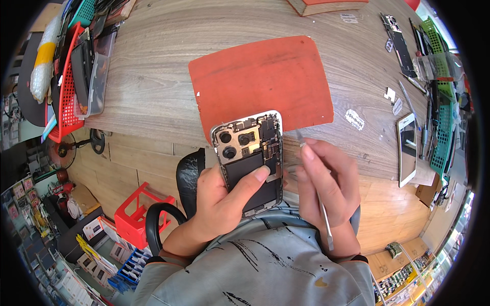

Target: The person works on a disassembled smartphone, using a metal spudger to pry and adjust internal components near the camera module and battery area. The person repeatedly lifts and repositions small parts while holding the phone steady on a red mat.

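My left hand (220, 199) grips an opened smartphone (244, 176), its thumb lying across the inside. The phone's back is off, showing a gold plate with several round camera lenses, circuit boards and a black battery. A thin metal pry tool (323, 217) sits in my right hand (331, 186), pinched between thumb and fingers. One end of the tool points up past the fingertips; its flat lower end hangs near my wrist. The tool's tip is apart from the phone. An orange-red mat (263, 81) lies on the table, and the phone's top overlaps its near edge.
A white phone (407, 150) and a bare phone frame (398, 46) lie on the wooden table's (153, 61) right side, by green and teal baskets (443, 137). Razor blades (354, 120) lie nearer. A red basket (66, 102) is at left; a red stool (140, 214) stands below.
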Demonstrator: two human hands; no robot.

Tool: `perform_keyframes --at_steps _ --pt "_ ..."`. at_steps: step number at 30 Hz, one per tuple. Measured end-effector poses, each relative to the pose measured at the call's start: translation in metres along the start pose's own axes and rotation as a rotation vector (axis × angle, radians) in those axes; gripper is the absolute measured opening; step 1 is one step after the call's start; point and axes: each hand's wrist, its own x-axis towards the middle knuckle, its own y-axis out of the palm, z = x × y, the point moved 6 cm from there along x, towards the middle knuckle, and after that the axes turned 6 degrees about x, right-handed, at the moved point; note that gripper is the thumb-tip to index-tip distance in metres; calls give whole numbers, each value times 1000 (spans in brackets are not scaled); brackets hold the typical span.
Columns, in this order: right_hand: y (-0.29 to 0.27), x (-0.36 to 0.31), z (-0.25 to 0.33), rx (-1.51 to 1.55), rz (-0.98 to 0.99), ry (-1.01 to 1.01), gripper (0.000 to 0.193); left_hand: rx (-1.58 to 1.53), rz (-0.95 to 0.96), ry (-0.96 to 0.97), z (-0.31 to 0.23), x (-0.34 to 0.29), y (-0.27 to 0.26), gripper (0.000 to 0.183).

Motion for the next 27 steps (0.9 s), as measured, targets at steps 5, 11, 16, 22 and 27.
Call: perform_keyframes --at_steps 5,11,16,22,27 --pt "9 -10 6 -26 47 -67 48 85 -8 86 0 -1 -4 23" --pt "13 -15 6 -15 33 -49 46 86 8 60 4 -1 -5 26" --pt "14 -17 5 -20 30 -25 45 54 50 66 1 1 -1 34" --pt "15 -16 4 -14 18 -32 43 38 -16 86 2 0 -2 23" --pt "15 -14 5 -13 29 -8 42 87 19 57 5 0 -5 31"
